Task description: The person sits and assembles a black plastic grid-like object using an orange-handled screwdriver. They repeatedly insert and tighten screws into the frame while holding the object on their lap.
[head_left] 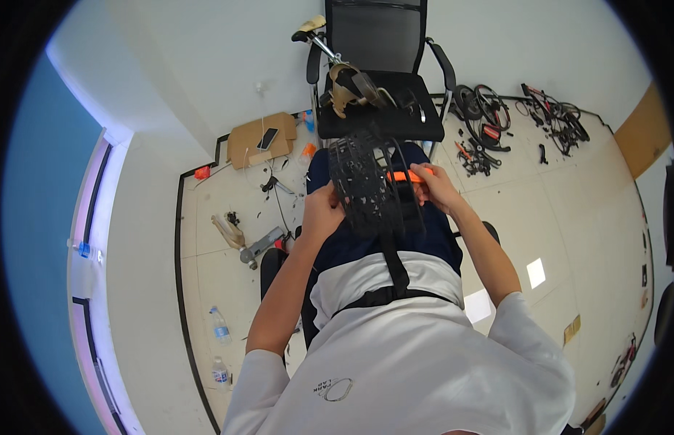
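Over my lap is a black, rounded openwork cage point(360, 185) that looks like a basket, with slatted sides and thin hoops. My left hand point(323, 212) is closed on its left side, the fingertips partly hidden behind the slats. In my right hand point(438, 190) is an orange-handled tool point(407, 176), pinched between thumb and fingers at the cage's right side. The tool's left end meets the dark cage, so its tip and exact kind are unclear. A black strap point(396, 270) hangs down over my white shirt.
Ahead stands a black office chair point(377, 36) bearing a tan and black saddle-topped part point(344, 72). Right of it lie bicycle wheels point(491, 107) and dark loose parts point(482, 161). To the left are cardboard point(239, 141) with a phone point(267, 138), a grey tool point(263, 245) and bottles point(219, 325).
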